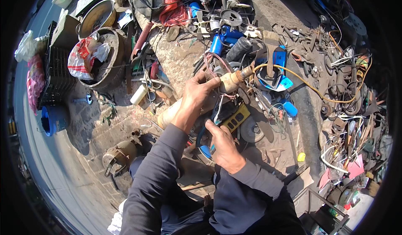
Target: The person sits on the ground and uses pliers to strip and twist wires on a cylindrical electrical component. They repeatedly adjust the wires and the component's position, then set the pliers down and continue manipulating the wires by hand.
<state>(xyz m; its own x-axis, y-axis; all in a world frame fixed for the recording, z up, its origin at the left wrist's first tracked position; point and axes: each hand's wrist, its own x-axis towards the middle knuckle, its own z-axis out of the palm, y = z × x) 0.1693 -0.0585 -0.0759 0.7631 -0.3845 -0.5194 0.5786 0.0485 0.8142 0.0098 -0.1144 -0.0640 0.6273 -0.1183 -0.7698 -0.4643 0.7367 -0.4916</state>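
Observation:
My left hand (197, 98) grips a worn tan cylindrical device (230, 82) with a metal end pointing up to the right, its body slanting down-left beneath my wrist. Pink and white wires (217, 107) hang around it. Below, my right hand (224, 145) has curled fingers beside the white wire and a blue curved item (205, 151); what they hold is hidden. A yellow bar with black openings (235, 119) and a grey disc (253, 132) lie just right of that hand. A wide brush (270, 42) and blue packaging (274, 67) are beyond the device's tip.
Piled scrap and cables (347, 88) crowd the right. A concrete basin (111, 67) with a bag, a black crate (56, 80) and a blue bucket (54, 119) stand left. A metal motor-like body (119, 157) lies lower left. Tools and parts (226, 21) fill the back.

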